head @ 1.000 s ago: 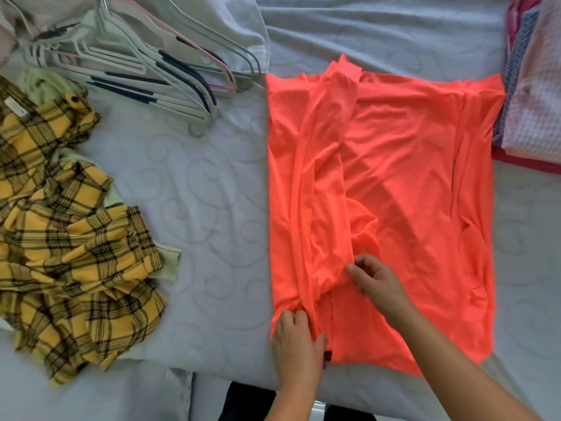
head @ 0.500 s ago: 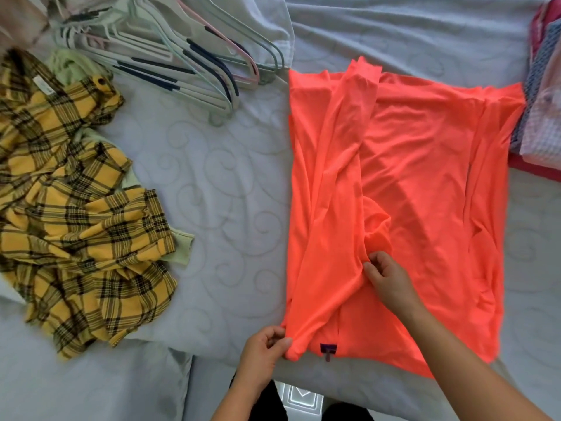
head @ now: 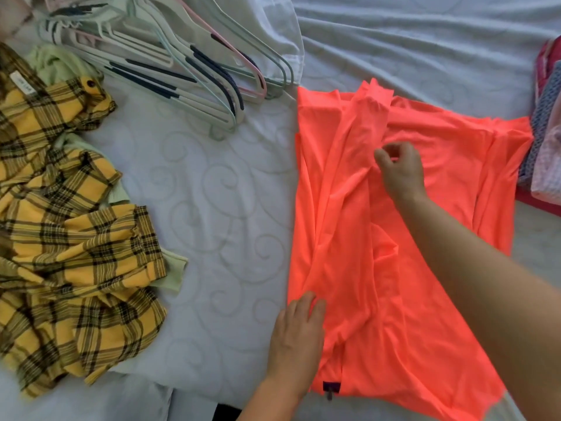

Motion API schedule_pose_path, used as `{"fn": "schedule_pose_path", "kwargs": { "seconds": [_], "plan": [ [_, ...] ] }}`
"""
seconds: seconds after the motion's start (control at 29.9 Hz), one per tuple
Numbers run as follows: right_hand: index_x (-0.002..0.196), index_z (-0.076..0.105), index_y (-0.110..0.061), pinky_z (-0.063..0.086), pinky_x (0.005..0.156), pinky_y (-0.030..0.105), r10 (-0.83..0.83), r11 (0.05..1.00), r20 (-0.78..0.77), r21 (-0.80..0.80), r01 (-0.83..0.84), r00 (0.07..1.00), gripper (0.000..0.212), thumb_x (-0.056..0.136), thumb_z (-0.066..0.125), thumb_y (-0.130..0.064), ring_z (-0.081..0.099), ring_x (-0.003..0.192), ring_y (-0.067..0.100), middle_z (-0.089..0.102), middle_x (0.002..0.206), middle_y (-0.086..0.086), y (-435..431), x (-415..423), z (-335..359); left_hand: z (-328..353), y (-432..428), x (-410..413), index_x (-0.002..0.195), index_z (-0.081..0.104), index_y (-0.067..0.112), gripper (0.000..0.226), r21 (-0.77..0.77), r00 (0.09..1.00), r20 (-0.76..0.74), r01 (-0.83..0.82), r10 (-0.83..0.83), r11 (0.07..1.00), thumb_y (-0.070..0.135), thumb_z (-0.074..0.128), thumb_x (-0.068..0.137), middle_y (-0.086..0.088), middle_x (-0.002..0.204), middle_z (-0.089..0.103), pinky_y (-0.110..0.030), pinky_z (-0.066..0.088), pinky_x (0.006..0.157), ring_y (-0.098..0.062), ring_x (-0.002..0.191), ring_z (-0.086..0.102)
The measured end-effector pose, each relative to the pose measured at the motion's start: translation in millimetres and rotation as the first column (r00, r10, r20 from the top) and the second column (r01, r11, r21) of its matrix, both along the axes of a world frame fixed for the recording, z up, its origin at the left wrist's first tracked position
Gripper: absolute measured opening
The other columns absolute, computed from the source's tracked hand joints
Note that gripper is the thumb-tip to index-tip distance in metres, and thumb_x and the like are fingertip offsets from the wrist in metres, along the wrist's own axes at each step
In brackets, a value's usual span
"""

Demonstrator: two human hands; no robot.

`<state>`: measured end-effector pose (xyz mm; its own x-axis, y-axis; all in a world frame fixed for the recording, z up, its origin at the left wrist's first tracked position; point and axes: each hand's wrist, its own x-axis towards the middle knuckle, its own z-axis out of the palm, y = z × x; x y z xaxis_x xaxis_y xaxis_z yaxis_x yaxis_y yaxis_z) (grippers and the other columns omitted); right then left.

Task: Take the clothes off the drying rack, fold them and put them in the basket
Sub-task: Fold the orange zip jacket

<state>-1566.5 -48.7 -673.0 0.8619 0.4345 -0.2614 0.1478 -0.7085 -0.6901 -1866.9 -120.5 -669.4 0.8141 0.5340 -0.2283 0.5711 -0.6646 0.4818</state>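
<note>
Currently the orange shirt (head: 440, 268) lies flat on the pale quilted bed (head: 212, 208), right of centre. Its left side and sleeve are folded inward as a long lengthwise strip, with a small dark tag (head: 331, 387) at the near hem. Left hand (head: 299, 338) open, fingers straight and together, palm down on the shirt's near-left edge; right hand (head: 400, 168) over the upper middle beside the strip, fingers curled toward the thumb — whether it pinches cloth cannot be told. Shirt sits under both hands, well apart from the yellow plaid garment (head: 66, 238) at left — hangers (head: 170, 65) near its far-left corner.
</note>
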Motion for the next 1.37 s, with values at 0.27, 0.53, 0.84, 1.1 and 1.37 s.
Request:
{"fn": "schedule_pose_path", "kwargs": {
  "seconds": [0.27, 0.53, 0.84, 1.1, 1.37],
  "plan": [
    [0.126, 0.041, -0.006, 0.034, 0.098, 0.034, -0.087, 0.981, 0.047, -0.167, 0.094, 0.995, 0.057, 0.085, 0.062, -0.04, 0.047, 0.121, 0.03, 0.043, 0.134, 0.017, 87, 43, -8, -19, 7, 5, 0.108, 0.045, 0.027, 0.101, -0.073, 0.991, -0.109, 0.067, -0.074, 0.995, 0.058, 0.083, 0.019, 0.002, 0.116, 0.044, -0.018, 0.051, 0.065, -0.013, 0.092, 0.043],
    [0.054, 0.042, -0.018, 0.034, 0.059, 0.032, -0.275, 0.955, -0.045, 0.104, 0.279, 0.96, 0.025, 0.072, 0.048, -0.035, 0.047, 0.065, 0.016, 0.046, 0.055, -0.001, 75, 56, 23, -12, 14, 1, 0.113, 0.047, 0.022, 0.098, -0.016, 0.999, -0.017, 0.05, -0.05, 0.999, 0.056, 0.083, 0.029, -0.003, 0.127, 0.042, -0.032, 0.04, 0.089, -0.019, 0.108, 0.044],
    [0.068, 0.043, -0.019, 0.03, 0.038, 0.016, -0.223, 0.692, -0.509, 0.519, 0.503, 0.832, 0.023, 0.09, 0.045, -0.014, 0.051, 0.039, 0.004, 0.045, 0.041, -0.01, 28, 38, 113, -20, 35, 27, 0.085, 0.05, 0.033, 0.025, -0.417, 0.863, -0.029, -0.469, 0.504, 0.778, 0.049, 0.049, 0.066, 0.012, 0.079, 0.059, -0.026, 0.04, 0.072, -0.009, 0.077, 0.051],
    [0.11, 0.047, -0.011, 0.049, 0.069, 0.026, 0.004, 0.94, -0.338, 0.323, 0.112, 0.941, 0.021, 0.089, 0.052, -0.012, 0.059, 0.083, 0.015, 0.06, 0.094, 0.005, 121, 19, 52, -30, 42, 16, 0.083, 0.062, 0.019, 0.038, -0.783, 0.576, -0.321, -0.608, 0.752, 0.132, 0.051, 0.064, 0.064, -0.012, 0.082, 0.069, -0.046, 0.05, 0.078, -0.018, 0.075, 0.059],
    [0.136, 0.042, 0.0, 0.021, 0.112, 0.04, 0.563, 0.826, 0.42, -0.245, -0.508, 0.712, 0.056, 0.086, 0.04, -0.026, 0.034, 0.135, 0.035, 0.034, 0.146, 0.023, 17, -47, -30, -32, 36, 13, 0.084, 0.06, 0.017, 0.028, -0.766, 0.63, -0.291, -0.604, 0.72, 0.22, 0.035, 0.065, 0.063, -0.007, 0.085, 0.072, -0.044, 0.051, 0.082, -0.02, 0.079, 0.065]
  ]
}}
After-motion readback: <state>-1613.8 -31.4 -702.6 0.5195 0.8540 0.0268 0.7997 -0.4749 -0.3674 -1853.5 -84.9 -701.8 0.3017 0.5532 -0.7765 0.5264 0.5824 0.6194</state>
